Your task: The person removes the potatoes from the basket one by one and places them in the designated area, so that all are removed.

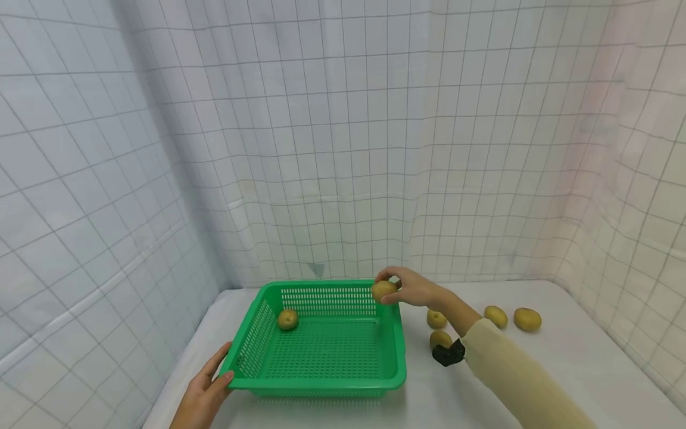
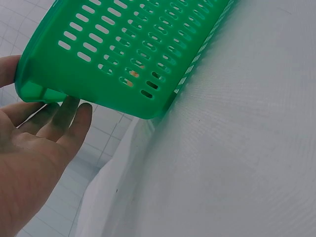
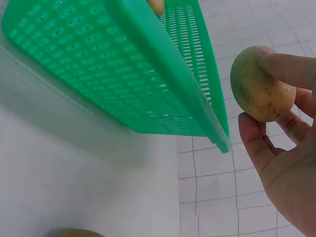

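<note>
A green plastic basket [image 1: 321,384] with slotted walls stands on the white table. Inside it, near the back left corner, lies one potato [image 1: 287,319]. My left hand [image 1: 205,384] grips the basket's front left corner, thumb over the rim and fingers underneath, as the left wrist view shows. Up by the basket's back right corner, my right hand [image 1: 415,288] pinches another potato [image 3: 259,86] between thumb and fingers. That potato is raised at about rim height, apart from the basket in the right wrist view.
Right of the basket, several potatoes lie on the table [image 1: 579,357]: one potato [image 1: 436,319] beside the forearm, one [image 1: 441,339] partly behind a black wrist piece [image 1: 449,353], and others [image 1: 527,320] farther right. White gridded sheets [image 1: 343,149] hang behind and at both sides.
</note>
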`<state>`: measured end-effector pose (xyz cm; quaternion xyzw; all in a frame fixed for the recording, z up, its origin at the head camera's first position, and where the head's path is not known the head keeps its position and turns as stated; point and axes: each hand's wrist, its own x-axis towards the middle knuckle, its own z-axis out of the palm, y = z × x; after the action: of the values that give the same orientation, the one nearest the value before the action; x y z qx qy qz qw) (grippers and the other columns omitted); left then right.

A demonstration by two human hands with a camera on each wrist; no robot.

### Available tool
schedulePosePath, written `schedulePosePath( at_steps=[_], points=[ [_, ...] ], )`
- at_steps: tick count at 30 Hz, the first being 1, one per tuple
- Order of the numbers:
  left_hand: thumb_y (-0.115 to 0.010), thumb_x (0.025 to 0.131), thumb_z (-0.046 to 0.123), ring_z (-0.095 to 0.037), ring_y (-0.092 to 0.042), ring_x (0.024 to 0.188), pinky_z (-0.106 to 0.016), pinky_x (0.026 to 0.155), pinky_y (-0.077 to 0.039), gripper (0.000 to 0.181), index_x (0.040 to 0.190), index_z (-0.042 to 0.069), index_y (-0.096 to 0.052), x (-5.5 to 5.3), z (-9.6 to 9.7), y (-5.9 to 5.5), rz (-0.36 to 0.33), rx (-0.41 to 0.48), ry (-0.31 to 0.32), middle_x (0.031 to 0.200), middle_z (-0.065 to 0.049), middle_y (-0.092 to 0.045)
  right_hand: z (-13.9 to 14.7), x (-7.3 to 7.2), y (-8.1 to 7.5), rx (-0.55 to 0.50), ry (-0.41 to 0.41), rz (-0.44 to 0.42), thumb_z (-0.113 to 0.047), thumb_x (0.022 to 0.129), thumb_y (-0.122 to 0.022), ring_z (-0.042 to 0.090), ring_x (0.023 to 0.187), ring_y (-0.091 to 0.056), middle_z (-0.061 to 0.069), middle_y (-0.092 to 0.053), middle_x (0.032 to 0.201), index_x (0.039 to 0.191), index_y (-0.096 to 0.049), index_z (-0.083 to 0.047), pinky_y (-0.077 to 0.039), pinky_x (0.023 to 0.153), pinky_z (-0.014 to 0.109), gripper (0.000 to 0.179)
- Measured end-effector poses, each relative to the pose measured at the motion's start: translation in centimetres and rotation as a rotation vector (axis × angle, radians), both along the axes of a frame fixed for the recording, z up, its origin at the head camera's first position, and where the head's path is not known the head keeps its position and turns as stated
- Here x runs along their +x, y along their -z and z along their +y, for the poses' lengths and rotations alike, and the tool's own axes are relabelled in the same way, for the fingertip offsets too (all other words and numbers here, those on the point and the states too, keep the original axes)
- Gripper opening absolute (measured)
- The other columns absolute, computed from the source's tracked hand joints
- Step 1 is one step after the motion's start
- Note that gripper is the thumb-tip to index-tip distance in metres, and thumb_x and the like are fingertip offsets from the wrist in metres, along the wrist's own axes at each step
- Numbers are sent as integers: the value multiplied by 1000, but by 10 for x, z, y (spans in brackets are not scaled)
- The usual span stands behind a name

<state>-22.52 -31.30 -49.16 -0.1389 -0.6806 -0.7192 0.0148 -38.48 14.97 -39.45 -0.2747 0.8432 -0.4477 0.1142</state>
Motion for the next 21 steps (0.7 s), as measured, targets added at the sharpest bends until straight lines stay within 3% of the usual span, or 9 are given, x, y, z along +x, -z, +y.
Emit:
schedulePosePath(
  at_steps=[21],
  points=[
    [-47, 112, 8, 5, -51, 126, -21, 96, -51, 70, 160, -12, -1, 0, -1, -2, -22, -16, -9, 164, -33, 9, 40, 10, 8, 10, 94, -14, -20, 94, -79, 36, 122, -57, 5, -58, 134, 132, -63, -14, -52, 95, 54, 41]
  ],
)
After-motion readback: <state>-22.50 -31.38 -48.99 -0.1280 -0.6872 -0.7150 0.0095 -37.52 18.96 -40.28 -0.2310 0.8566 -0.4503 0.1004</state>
